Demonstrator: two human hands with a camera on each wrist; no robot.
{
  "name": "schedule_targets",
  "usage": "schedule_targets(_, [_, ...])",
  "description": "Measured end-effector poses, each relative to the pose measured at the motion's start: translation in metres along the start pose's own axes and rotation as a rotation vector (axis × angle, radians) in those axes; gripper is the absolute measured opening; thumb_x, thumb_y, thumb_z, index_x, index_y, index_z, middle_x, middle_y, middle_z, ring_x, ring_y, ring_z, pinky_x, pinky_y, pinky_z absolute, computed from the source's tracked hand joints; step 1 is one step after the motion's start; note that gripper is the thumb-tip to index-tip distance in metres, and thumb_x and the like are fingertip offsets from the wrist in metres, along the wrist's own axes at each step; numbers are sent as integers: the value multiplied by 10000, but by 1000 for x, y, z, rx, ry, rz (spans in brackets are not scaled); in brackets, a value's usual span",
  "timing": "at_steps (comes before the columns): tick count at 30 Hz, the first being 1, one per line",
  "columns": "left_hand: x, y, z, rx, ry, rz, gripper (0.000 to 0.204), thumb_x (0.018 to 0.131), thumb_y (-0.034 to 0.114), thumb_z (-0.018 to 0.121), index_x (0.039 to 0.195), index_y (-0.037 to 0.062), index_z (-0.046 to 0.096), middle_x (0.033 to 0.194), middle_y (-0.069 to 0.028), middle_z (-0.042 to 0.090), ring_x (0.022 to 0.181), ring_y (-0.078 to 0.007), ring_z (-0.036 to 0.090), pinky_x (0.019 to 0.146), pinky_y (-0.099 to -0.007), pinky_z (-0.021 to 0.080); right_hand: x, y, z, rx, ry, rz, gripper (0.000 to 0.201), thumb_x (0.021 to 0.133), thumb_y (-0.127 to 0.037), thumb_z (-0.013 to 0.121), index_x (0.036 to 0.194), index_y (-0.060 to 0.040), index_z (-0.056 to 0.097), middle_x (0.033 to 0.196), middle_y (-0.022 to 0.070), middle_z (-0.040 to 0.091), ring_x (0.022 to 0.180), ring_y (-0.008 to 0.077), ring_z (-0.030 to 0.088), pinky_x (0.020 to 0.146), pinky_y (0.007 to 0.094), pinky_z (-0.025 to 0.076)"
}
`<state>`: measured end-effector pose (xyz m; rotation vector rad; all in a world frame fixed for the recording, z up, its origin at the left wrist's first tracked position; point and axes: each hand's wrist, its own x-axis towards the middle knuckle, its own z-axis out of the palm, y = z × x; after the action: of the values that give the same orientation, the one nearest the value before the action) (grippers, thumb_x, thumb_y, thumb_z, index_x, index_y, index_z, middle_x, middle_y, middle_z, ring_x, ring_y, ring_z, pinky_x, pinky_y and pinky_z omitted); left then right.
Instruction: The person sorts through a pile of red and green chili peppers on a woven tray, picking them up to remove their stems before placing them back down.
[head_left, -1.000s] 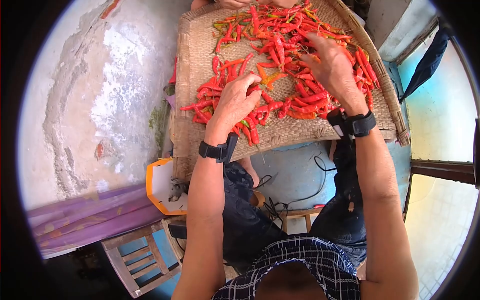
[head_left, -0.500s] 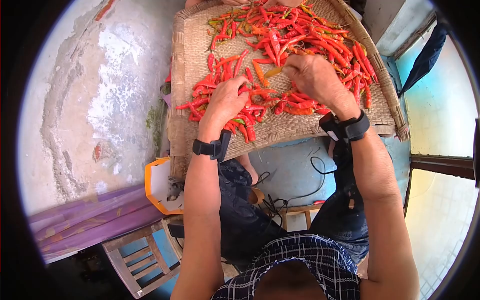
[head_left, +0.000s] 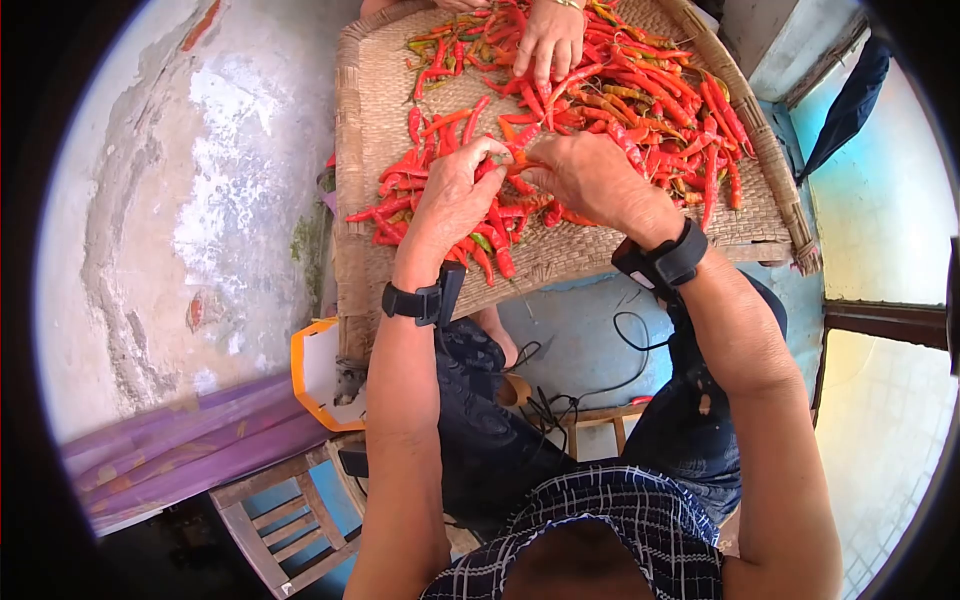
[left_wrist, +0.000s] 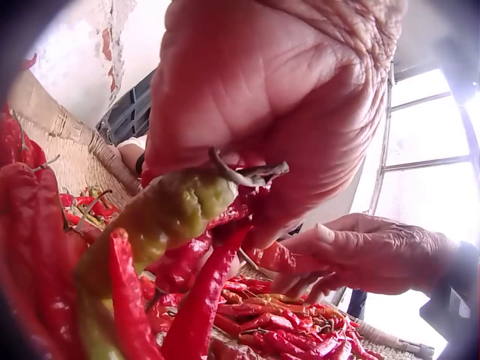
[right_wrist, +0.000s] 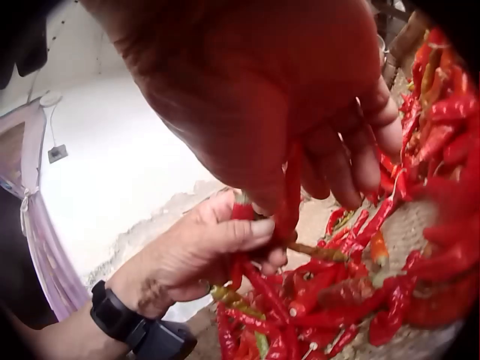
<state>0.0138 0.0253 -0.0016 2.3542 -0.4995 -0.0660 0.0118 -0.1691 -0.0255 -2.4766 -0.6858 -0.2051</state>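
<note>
Red peppers (head_left: pixel 410 180) lie in a small heap on the woven tray (head_left: pixel 380 90), with a larger pile (head_left: pixel 670 100) to the right. Over the small heap, my left hand (head_left: pixel 450 200) grips red peppers; the right wrist view shows its thumb (right_wrist: pixel 251 231) across them. My right hand (head_left: pixel 600 185) is close beside it, pinching a red pepper (right_wrist: pixel 291 187) between thumb and fingers. In the left wrist view, a greenish pepper (left_wrist: pixel 172 214) with a dry stem lies below my left hand (left_wrist: pixel 262 90), and my right hand (left_wrist: pixel 367 255) comes from the right.
Another person's hand (head_left: pixel 552 42) reaches over the pile at the tray's far side. The tray's raised rim (head_left: pixel 765 150) curves along the right. A wall (head_left: pixel 220 200) stands on the left; a wooden chair (head_left: pixel 290 520) and an orange-edged box (head_left: pixel 325 375) are below it.
My right hand has come left and down from the large pile to beside my left hand, and now holds a pepper. Another person's hand has reached in over the pile.
</note>
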Motion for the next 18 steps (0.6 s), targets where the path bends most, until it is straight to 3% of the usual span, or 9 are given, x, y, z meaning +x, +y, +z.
schedule_targets(3, [-1, -3, -3, 60, -6, 18, 153, 849, 81, 570, 992, 27, 582, 780, -73, 612, 709, -137, 592, 672, -289, 462, 1, -3, -1, -62, -16, -14, 121, 833, -168, 576, 877, -66, 626, 738, 183, 612, 696, 365, 602, 618, 438, 486])
schedule_targets(6, [-1, -16, -7, -99, -4, -56, 127, 868, 81, 563, 983, 30, 575, 849, -53, 618, 730, -120, 600, 681, -266, 472, -1, 5, -14, -81, -2, -79, 125, 808, -161, 571, 810, -50, 629, 720, 172, 631, 709, 357, 637, 636, 453, 518])
schedule_targets(8, [-1, -18, -11, -295, 69, -156, 96, 885, 83, 546, 968, 40, 566, 905, -41, 612, 746, -107, 601, 687, -242, 478, -3, 9, -24, -126, -85, -56, 116, 805, -139, 562, 812, -48, 632, 745, 172, 637, 720, 356, 637, 643, 448, 520])
schedule_targets(10, [1, -21, -15, -352, 84, -164, 78, 890, 80, 533, 955, 52, 566, 900, -42, 605, 740, -103, 593, 677, -229, 477, -4, 11, -32, -99, -72, 105, 123, 816, -144, 558, 814, -47, 634, 754, 172, 639, 729, 358, 638, 643, 445, 521])
schedule_targets(12, [1, -22, -18, -466, 84, -178, 86, 883, 75, 528, 958, 54, 565, 894, -48, 599, 746, -109, 583, 687, -237, 475, -1, 21, -39, -187, -41, 79, 147, 840, -169, 544, 822, -48, 626, 757, 174, 641, 725, 364, 635, 635, 449, 516])
schedule_targets(14, [-1, -17, -19, -523, 91, -170, 92, 880, 73, 528, 962, 50, 563, 889, -49, 595, 751, -109, 578, 694, -241, 473, 1, 35, -46, -79, 251, 105, 157, 842, -190, 553, 828, -45, 610, 743, 177, 640, 706, 361, 640, 612, 465, 507])
schedule_targets(15, [-1, -14, -19, -579, 94, -162, 99, 877, 72, 528, 966, 47, 562, 885, -49, 591, 756, -109, 572, 701, -245, 471, 4, 35, -45, -116, 450, 176, 165, 822, -185, 581, 917, -53, 605, 762, 164, 628, 715, 351, 625, 604, 452, 497])
schedule_targets(16, [-2, -11, -20, -579, 95, -162, 99, 877, 72, 528, 966, 47, 562, 885, -49, 591, 756, -109, 572, 701, -245, 471, 5, 36, -47, -116, 450, 175, 165, 822, -185, 581, 917, -53, 605, 762, 164, 628, 715, 351, 625, 604, 452, 497])
schedule_targets(18, [-3, -3, -21, -593, 96, -144, 103, 874, 70, 527, 968, 38, 555, 877, -53, 590, 762, -111, 567, 714, -252, 468, 7, 33, -53, -487, 783, -21, 274, 792, -166, 624, 1042, -59, 590, 784, 155, 594, 741, 339, 589, 643, 428, 488])
